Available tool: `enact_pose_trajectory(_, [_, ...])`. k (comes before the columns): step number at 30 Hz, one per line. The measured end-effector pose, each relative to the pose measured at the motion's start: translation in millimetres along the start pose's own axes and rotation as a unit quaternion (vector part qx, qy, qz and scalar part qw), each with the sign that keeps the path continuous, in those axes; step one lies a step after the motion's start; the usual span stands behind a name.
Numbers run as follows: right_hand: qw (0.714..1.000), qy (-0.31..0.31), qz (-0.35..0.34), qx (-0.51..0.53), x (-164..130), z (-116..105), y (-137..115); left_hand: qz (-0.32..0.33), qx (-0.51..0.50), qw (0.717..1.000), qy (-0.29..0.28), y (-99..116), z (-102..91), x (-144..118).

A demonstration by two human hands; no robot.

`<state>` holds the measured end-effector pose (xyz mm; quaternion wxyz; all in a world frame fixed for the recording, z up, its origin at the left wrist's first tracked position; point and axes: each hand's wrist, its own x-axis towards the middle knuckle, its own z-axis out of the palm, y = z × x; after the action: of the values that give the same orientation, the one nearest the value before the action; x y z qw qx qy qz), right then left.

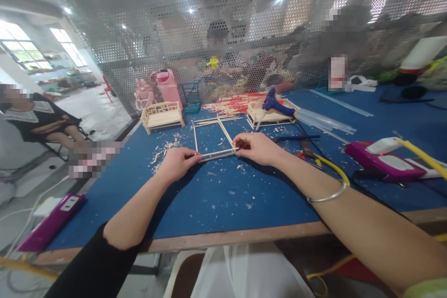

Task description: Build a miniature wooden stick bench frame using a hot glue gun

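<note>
Wooden-stick frame [226, 132] is placed mid-bench, its near edge held at both ends. Left to right: purple power strip [57, 221] seen at the edge of the blue bench [223, 214]; miniature wooden bench-bed [162, 116] set behind; frame's near-left end pinched by left hand [178, 163], fingers narrow; red-and-pale sticks [240, 102] heaped behind frame; near-right corner pinched by right hand [256, 147], fingers narrow; blue glue gun [275, 104] seen at second miniature wooden piece [256, 114]; clear glue sticks [326, 121] strewn beyond.
</note>
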<state>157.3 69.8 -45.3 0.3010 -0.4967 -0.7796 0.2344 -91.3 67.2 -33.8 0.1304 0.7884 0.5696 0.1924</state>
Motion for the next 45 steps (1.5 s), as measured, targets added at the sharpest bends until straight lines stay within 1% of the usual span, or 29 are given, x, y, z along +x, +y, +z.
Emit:
enact_pose_trajectory(5, [0.999, 0.029, -0.013, -0.028, 1, 0, -1, -0.006, -0.002, 1.0, 0.0, 0, 0.2, -1])
enact_pose_trajectory(8, [0.999, 0.028, -0.015, -0.041, 1, 0, 0, -0.003, -0.008, 1.0, -0.004, -1, -0.2, 0])
enact_pose_trajectory(13, [0.999, 0.024, -0.005, -0.022, 2, 3, 1, 0.0, -0.016, 1.0, -0.014, -1, -2.2, -1])
enact_pose_trajectory(18, [0.999, 0.03, -0.007, -0.044, 0, 4, -2, 0.009, -0.023, 0.999, -0.024, -2, -2.5, 0])
enact_pose_trajectory(22, [0.999, 0.025, -0.006, -0.037, -1, 3, -4, 0.021, -0.025, 0.999, -0.032, -5, -1.6, 1])
enact_pose_trajectory(23, [0.999, 0.023, -0.006, -0.033, 0, 2, -4, 0.027, -0.021, 0.999, -0.017, -5, -1.8, 0])
enact_pose_trajectory(24, [0.999, 0.021, -0.006, -0.027, 0, 1, -4, 0.034, -0.014, 0.999, 0.015, -5, -2.4, -1])
enact_pose_trajectory(25, [1.0, 0.019, -0.005, -0.02, 0, -1, -4, 0.044, -0.004, 0.997, 0.068, -3, -3.2, -2])
enact_pose_trajectory(26, [1.0, 0.018, -0.005, -0.011, -1, -3, -5, 0.058, 0.011, 0.989, 0.135, 0, -4.0, -5])
enact_pose_trajectory(27, [1.0, 0.018, -0.004, -0.002, -1, -6, -7, 0.079, 0.03, 0.975, 0.207, 5, -4.7, -7])
enact_pose_trajectory(28, [1.0, 0.02, -0.006, 0.007, -3, -9, -10, 0.109, 0.051, 0.956, 0.266, 11, -4.9, -11])
enact_pose_trajectory(29, [1.0, 0.022, -0.012, 0.012, -5, -12, -14, 0.147, 0.072, 0.939, 0.304, 19, -4.2, -14])
enact_pose_trajectory(30, [0.999, 0.024, -0.024, 0.01, -8, -15, -20, 0.189, 0.092, 0.924, 0.318, 28, -2.6, -18])
enact_pose_trajectory(31, [0.999, 0.024, -0.041, 0.001, -12, -17, -26, 0.231, 0.112, 0.919, 0.3, 37, 0.1, -21])
enact_pose_trajectory(32, [0.998, 0.023, -0.061, -0.015, -17, -18, -33, 0.262, 0.127, 0.919, 0.268, 46, 3.5, -24])
enact_pose_trajectory(33, [0.996, 0.021, -0.083, -0.038, -23, -19, -40, 0.277, 0.14, 0.923, 0.227, 55, 7.3, -26])
enact_pose_trajectory(34, [0.993, 0.019, -0.102, -0.064, -29, -19, -45, 0.281, 0.147, 0.931, 0.18, 63, 11.1, -28])
enact_pose_trajectory(36, [0.985, 0.019, -0.129, -0.111, -41, -18, -51, 0.267, 0.145, 0.949, 0.089, 74, 16.9, -28])
enact_pose_trajectory(38, [0.98, 0.027, -0.14, -0.141, -53, -17, -49, 0.257, 0.12, 0.959, 0.019, 82, 19.5, -25])
enact_pose_trajectory(40, [0.977, 0.046, -0.143, -0.154, -62, -17, -42, 0.265, 0.08, 0.961, -0.023, 87, 19.4, -22])
enact_pose_trajectory(43, [0.97, 0.082, -0.145, -0.174, -73, -17, -30, 0.277, 0.023, 0.959, -0.062, 95, 17.9, -17])
enact_pose_trajectory(45, [0.967, 0.097, -0.147, -0.185, -78, -16, -27, 0.278, -0.005, 0.957, -0.085, 98, 17.6, -15])
